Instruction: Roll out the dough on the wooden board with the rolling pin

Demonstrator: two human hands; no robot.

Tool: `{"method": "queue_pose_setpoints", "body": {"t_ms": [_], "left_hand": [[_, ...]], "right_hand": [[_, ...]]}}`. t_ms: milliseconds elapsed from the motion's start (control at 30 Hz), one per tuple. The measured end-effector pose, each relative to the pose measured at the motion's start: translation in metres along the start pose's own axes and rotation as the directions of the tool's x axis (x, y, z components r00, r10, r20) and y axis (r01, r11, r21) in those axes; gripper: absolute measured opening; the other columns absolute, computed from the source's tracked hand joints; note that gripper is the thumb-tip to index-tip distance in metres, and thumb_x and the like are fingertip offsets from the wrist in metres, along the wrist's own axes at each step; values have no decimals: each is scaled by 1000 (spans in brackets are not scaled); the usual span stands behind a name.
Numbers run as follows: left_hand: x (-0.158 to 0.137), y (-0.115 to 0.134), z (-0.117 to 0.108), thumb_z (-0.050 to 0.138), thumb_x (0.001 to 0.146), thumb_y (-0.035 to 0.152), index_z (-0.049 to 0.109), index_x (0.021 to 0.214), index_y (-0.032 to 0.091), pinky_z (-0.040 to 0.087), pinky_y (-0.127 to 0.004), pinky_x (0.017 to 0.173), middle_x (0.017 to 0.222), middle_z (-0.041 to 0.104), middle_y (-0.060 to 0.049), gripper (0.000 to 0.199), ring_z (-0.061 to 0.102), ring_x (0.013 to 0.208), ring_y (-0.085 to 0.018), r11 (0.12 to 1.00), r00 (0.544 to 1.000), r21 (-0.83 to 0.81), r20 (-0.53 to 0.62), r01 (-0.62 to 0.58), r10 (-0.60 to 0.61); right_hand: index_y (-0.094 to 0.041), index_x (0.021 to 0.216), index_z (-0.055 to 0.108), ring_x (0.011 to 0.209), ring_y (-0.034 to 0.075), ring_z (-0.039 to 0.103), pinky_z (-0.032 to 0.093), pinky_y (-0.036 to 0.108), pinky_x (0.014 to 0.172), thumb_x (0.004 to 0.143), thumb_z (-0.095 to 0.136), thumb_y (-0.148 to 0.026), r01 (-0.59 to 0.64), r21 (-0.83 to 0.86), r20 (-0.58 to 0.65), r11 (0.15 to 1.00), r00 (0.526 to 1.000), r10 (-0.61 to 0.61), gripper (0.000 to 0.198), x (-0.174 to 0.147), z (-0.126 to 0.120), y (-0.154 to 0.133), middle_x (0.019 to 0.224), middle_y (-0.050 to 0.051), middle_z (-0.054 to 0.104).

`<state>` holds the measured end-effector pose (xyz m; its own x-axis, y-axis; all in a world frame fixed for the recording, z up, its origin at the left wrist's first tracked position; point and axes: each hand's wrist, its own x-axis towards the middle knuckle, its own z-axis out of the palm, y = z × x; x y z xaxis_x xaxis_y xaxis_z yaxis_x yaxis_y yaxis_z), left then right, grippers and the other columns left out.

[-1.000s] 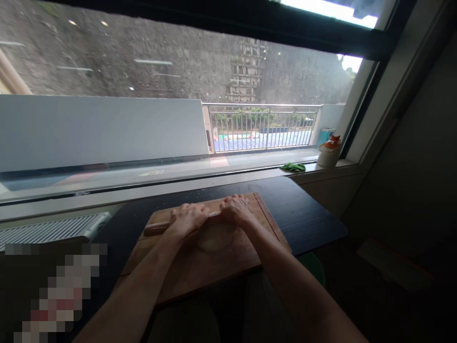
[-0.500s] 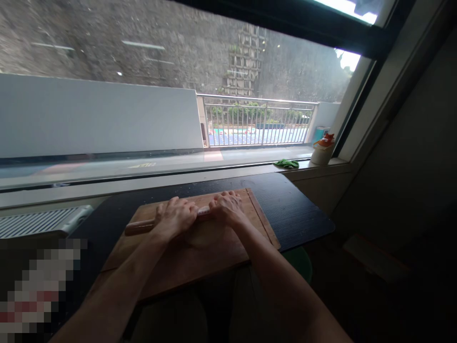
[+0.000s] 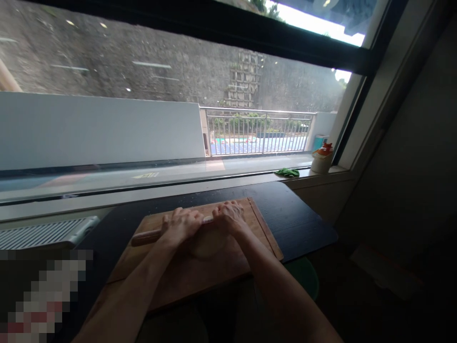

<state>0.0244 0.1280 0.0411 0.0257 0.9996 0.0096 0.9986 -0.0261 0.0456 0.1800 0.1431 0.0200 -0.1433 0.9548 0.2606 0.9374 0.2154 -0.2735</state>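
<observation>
Window: Daylight from the window [image 3: 228, 24] reaches the spot where you work.
Table: Your dark table [image 3: 303, 214] stands just beneath the sill.
Board: The wooden board [image 3: 193, 286] lies on the table between your forearms and the window, set at a slant.
Pin: Your rolling pin [image 3: 145, 237] lies across the board, its left end showing; your right hand hides the other end.
Dough: The pale dough [image 3: 207, 244] rests on the board, right in front of the pin, just nearer you than your hands. Already pressed into a rough round, it looks midway through rolling. How thin it is, and so how much rolling is left, you cannot tell from here.
Left hand: Your left hand [image 3: 183, 224] is closed over the pin, knuckles up, fingers curled over its far side.
Right hand: Your right hand [image 3: 229, 216] grips the pin likewise, close beside the left, a short stretch showing between them; its fingertips are hidden.
</observation>
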Motion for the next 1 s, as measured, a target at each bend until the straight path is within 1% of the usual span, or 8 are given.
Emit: {"method": "queue_pose_setpoints", "body": {"t_ms": [167,267,433,600,767,867,933,1000], "left_hand": [[29,-10,6,27,87,45,66,101,26,40,-51,87,116,63,-10,46,49,111,-32,999,999,-21,7,43,-43],[31,-12,9,27,87,44,65,103,27,39,-50,88,117,62,-9,44,48,112,-31,999,999,-16,4,52,-52],[7,-4,10,27,89,45,65,98,30,32,-54,94,117,62,-6,42,45,114,-30,1000,998,-21,-66,0,-2],[-26,3,13,28,91,42,67,86,26,30,-52,97,111,65,-6,43,46,114,-29,999,983,-25,-182,-23,18],[-50,2,21,31,92,39,66,99,28,29,-47,99,117,64,-3,38,42,121,-27,995,970,-78,-240,-61,41],[-51,3,24,31,92,36,66,100,27,32,-45,96,114,65,-2,37,46,118,-26,994,954,-78,-296,-80,54],[-45,5,23,30,91,35,68,94,25,34,-45,94,108,67,-3,39,49,113,-26,995,941,-63,-335,-74,49],[-34,6,20,30,91,34,69,88,23,36,-44,92,103,68,-6,41,52,108,-26,998,940,-51,-342,-41,21]], "right_hand": [[-19,91,70,94,22,56,39,33,81,89,37,-36,0,6,7,1000,1000,0,37,23,5,1,98,10,66],[-18,91,70,92,23,57,39,34,80,88,38,-37,14,0,16,1000,1000,-14,37,26,5,2,98,11,66],[-20,88,69,94,22,55,36,34,84,90,36,-36,48,-12,-7,999,999,-48,36,4,1,2,100,9,65],[-21,80,67,95,21,52,32,35,88,93,33,-36,92,-34,-125,995,988,-96,40,-33,-2,0,95,8,65],[-23,85,60,94,20,50,31,35,87,96,31,-38,136,5,-232,991,964,-131,35,-65,1,2,95,4,61],[-23,87,58,94,21,49,30,37,88,96,32,-37,132,1,-271,991,954,-126,31,-71,5,2,96,4,60],[-23,86,59,94,21,48,30,38,87,96,31,-37,114,9,-283,993,953,-107,33,-68,7,1,96,4,60],[-23,83,60,94,21,49,31,38,85,96,29,-37,104,21,-277,994,956,-94,37,-59,7,0,95,5,60]]}}
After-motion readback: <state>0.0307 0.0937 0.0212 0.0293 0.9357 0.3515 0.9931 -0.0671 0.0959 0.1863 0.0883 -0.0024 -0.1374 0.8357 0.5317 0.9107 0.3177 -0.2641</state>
